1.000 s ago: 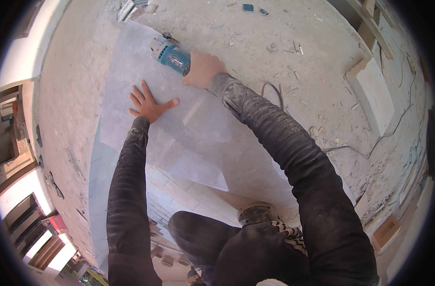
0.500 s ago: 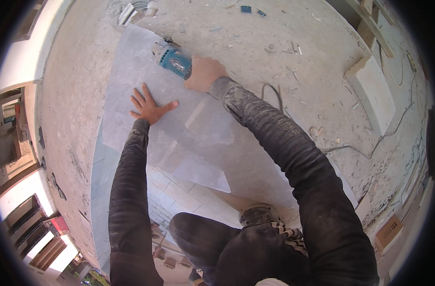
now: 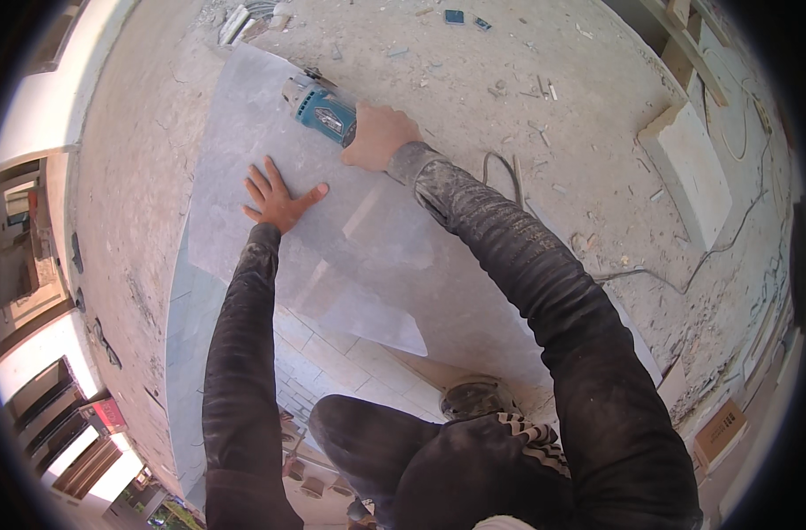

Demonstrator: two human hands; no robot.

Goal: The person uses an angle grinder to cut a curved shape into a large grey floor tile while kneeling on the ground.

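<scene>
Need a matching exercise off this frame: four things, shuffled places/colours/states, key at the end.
1. left hand
2. right hand
3. power tool
4. box

A. brown, at the picture's lower right
B. closed around another listed thing
C. teal-bodied, near the picture's top
D. fingers spread on the grey slab

Pairs: 1-D, 2-B, 3-C, 4-A

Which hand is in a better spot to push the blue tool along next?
Probably the right hand: it grips the blue power tool at the edge of the grey slab. The left hand lies spread on the slab, away from the tool.
</scene>
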